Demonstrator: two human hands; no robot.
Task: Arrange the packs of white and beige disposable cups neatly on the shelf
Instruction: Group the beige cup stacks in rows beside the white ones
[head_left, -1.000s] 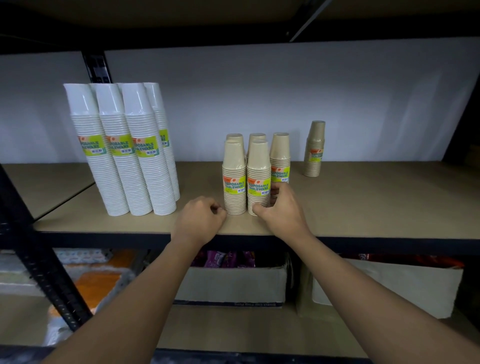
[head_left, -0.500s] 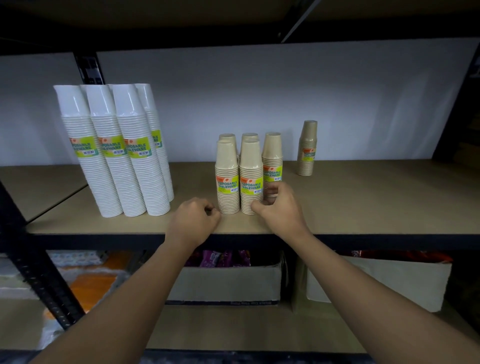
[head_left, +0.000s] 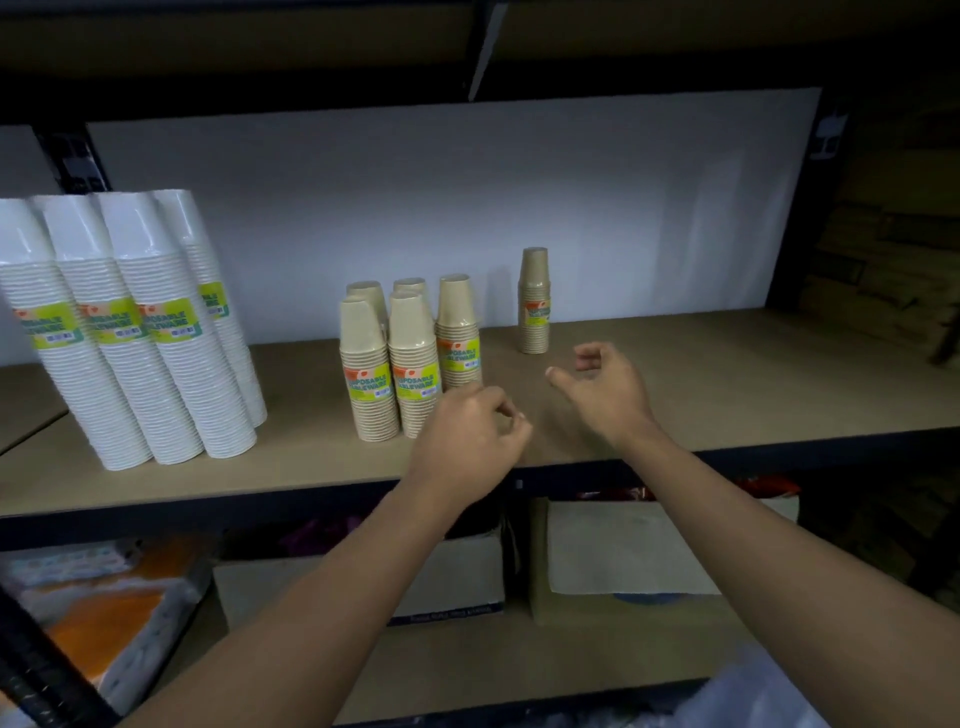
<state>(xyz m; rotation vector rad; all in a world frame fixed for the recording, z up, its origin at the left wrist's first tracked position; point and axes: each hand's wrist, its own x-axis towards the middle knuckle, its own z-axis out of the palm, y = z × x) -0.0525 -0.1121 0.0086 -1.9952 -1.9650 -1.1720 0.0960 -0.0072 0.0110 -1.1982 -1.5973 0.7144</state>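
Several tall packs of white cups (head_left: 130, 332) stand close together at the left of the brown shelf (head_left: 727, 384). Near the middle stands a tight group of short beige cup packs (head_left: 410, 353) with yellow-green labels. One more beige pack (head_left: 534, 301) stands alone farther back and to the right. My left hand (head_left: 467, 441) hovers at the group's front right corner with loosely curled fingers, holding nothing and covering the base of one pack. My right hand (head_left: 602, 389) is lifted over bare shelf, fingers relaxed and spread, short of the lone pack.
A white panel backs the shelf. A black upright post (head_left: 78, 161) rises behind the white packs. Below the shelf sit cardboard boxes (head_left: 649, 551) and orange and white wrapped packages (head_left: 98, 603). Brick wall lies past the right end.
Both hands have left the front beige packs. My right hand has lifted and moved right toward the lone pack, and my left has shifted right. The view has turned right.
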